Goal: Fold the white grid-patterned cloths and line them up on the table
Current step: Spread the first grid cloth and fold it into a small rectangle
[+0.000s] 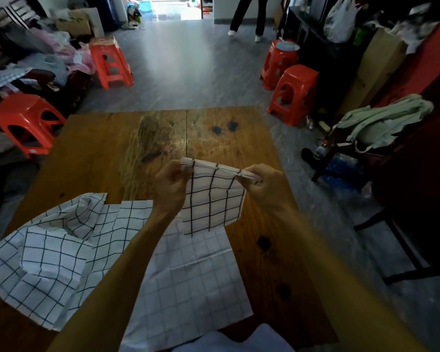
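Flat at the near edge of the table (92, 148) lies one white cloth (191, 283) with thin grid lines. At the near left corner a second cloth (48, 262) sits crumpled. Held up over the middle is a small folded cloth (211, 199), hanging down, with the far half of the table bare. The left hand (169, 181) pinches its top left corner and the right hand (262, 185) pinches its top right corner, fingers curled tight.

To do this step well, I think both hands should keep the top edge level, match the corners, then lay it down flat and square, leaving room beside it for the others.

The table is brown wood with dark spots. Red stools (111, 63) stand on the grey floor, clothes are heaped on the left, and a person (247, 19) stands far off
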The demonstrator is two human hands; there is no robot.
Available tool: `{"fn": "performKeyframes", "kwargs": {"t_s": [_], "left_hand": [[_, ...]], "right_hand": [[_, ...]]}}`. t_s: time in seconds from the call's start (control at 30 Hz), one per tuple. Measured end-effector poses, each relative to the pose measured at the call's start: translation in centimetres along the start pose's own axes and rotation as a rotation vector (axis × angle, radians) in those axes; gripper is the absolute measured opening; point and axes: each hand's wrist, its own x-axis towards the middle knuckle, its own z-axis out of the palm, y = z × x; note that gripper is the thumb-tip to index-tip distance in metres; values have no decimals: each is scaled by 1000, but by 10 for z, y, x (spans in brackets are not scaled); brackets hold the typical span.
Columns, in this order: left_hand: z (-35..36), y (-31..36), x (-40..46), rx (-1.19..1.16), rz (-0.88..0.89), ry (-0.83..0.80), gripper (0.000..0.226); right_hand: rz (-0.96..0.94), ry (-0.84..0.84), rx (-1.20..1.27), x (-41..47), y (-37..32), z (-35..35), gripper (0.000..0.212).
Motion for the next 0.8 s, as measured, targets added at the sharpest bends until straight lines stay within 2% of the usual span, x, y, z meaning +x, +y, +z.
{"fn": "performKeyframes", "kwargs": {"t_s": [0.13, 0.3, 0.4, 0.5, 0.63, 0.8], "left_hand": [[-8, 5, -1, -45, -71, -17, 14], [-7, 12, 1, -93, -110, 48, 17], [-8, 14, 1, -142, -120, 58, 15], [-7, 14, 0, -153, -132, 54, 14], [-7, 13, 0, -166, -152, 61, 8], [-6, 12, 0, -155, -161, 46, 13]], "right_hand": [[117, 39, 186, 1, -10, 1, 22], [183, 12, 358, 8, -19, 0, 30], [211, 18, 442, 10, -20, -3, 19], [240, 19, 493, 10, -23, -4, 2], [255, 36, 507, 10, -27, -6, 6], [253, 34, 504, 10, -25, -6, 6]]}}
